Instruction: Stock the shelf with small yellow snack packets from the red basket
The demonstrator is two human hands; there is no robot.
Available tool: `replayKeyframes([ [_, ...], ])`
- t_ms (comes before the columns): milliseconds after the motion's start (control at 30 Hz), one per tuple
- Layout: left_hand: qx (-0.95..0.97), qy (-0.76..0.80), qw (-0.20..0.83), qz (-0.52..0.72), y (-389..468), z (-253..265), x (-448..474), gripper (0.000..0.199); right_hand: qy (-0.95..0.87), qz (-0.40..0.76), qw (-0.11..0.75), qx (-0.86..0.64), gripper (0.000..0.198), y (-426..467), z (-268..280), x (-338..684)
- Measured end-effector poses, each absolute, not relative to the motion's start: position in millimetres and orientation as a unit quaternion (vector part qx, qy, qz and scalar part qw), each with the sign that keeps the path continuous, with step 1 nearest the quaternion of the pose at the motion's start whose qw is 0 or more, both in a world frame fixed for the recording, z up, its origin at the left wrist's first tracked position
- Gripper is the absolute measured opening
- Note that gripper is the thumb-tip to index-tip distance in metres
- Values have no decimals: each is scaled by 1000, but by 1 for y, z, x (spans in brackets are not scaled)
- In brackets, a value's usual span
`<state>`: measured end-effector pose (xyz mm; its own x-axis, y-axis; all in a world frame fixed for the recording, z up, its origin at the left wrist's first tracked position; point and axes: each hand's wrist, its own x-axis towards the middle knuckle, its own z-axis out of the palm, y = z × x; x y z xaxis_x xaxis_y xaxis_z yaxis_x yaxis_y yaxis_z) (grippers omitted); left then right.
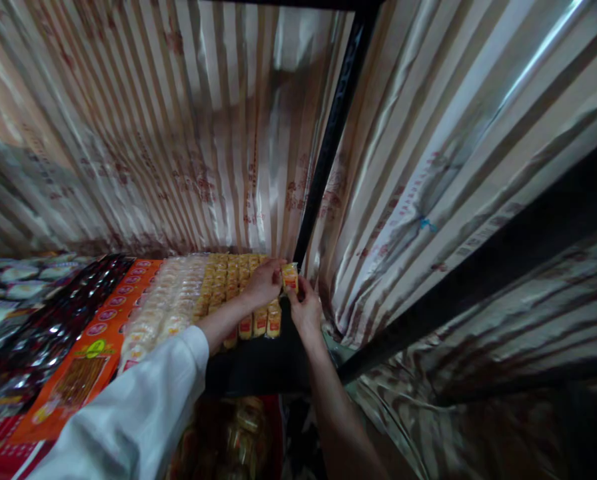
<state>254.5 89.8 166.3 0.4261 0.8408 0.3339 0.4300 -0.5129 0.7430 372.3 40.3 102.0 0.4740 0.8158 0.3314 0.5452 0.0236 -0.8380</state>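
Note:
Near the back right corner of a dark shelf (263,370), my right hand (306,309) pinches a small yellow wrapped snack packet (290,276) with a red label. My left hand (265,285) is at the packet's other side, its fingers closed at the packet's edge; how firmly it grips is hard to see. Under and beside my left hand lie tight rows of the same yellow packets (273,321), running from the back of the shelf toward its front edge. My left forearm covers part of these rows.
Left of the yellow rows are clear-wrapped pale snacks (151,313), orange packs (101,333), dark shiny packets (43,320) and whitish packets (26,290). Below the shelf, more yellow packets (246,433) lie in a red container. A black post (328,160) and striped plastic sheeting (218,133) stand behind.

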Motion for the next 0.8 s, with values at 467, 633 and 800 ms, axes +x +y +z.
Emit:
replayKeyframes([
  [467, 895, 399, 125, 154, 136, 117, 266, 34, -469, 176, 425, -754, 39, 129, 35, 386],
  [633, 895, 406, 120, 142, 140, 105, 266, 33, -483, 163, 422, -749, 39, 139, 20, 391],
  [800, 906, 397, 73, 124, 147, 101, 267, 35, -498, 129, 424, -745, 42, 148, 9, 391],
])
